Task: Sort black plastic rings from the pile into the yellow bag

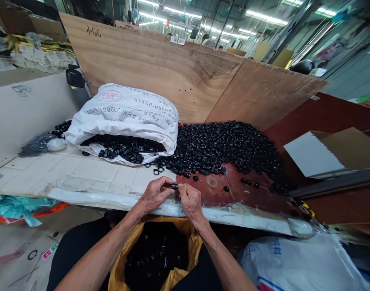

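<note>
Over the front edge of the bench, my left hand [157, 193] and my right hand [189, 198] meet with fingers pinched around a small black plastic part [174, 186]. Its exact kind is too small to make out. Behind them, a white woven sack [127, 109] lies on its side, its mouth facing me and spilling black plastic rings [133, 152]. To its right spreads a large heap of small black parts [227, 145]. Below my forearms, a yellow-orange sack [119, 266] stands open between my legs, with many black pieces [156, 254] inside.
Plywood boards [148, 60] wall the bench at the back. An open cardboard box [333, 155] sits at the right, above a metal bar. A white bag [300, 258] rests below right. At lower left is an orange-rimmed basket [56, 208] of teal plastic.
</note>
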Available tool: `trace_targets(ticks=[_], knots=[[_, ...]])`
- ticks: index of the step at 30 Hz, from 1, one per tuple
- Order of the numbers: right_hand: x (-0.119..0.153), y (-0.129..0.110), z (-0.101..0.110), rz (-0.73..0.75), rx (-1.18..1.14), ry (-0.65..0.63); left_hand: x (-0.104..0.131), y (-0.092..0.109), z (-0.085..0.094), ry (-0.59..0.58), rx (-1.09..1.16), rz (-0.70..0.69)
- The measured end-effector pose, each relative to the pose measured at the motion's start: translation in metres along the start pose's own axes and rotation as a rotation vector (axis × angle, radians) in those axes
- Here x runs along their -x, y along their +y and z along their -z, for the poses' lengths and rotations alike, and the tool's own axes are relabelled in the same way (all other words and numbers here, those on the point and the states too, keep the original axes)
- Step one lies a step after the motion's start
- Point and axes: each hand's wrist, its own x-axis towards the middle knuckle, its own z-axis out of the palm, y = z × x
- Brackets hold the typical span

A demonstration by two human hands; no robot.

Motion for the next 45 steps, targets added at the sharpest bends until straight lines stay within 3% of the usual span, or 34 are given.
trace_targets(ticks=[10, 17, 19, 23, 25, 31, 36, 41, 45], knots=[[0.004, -0.004, 0.005, -0.16, -0.214, -0.069, 0.0, 0.001, 0.0, 0.068, 0.0, -0.009], [0.005, -0.01, 0.0, -0.249, -0.314, -0.038, 0.0, -0.004, 0.001, -0.042, 0.082, 0.024], [0.009, -0.015, -0.004, -0.33, -0.324, -0.03, 0.002, 0.0, 0.002, -0.062, -0.003, -0.019], [0.019, -0.025, -0.009, -0.55, -0.425, -0.014, 0.016, 0.007, -0.002, -0.063, -0.303, -0.248], [0.025, -0.029, -0.008, -0.588, -0.417, -0.041, 0.027, 0.006, -0.007, -0.02, -0.32, -0.28], [0.04, -0.037, 0.001, -0.26, -0.317, -0.052, 0.048, 0.003, -0.016, 0.121, 0.1, 0.169], [0.048, -0.036, 0.004, -0.27, -0.42, -0.105, 0.055, 0.014, -0.013, 0.08, 0.126, 0.189], [0.052, -0.044, 0.012, -0.373, -0.295, -0.14, 0.065, 0.017, -0.02, 0.04, -0.004, 0.059], [0.055, -0.048, 0.017, -0.257, -0.271, -0.081, 0.072, 0.014, -0.026, 0.046, 0.06, 0.109]])
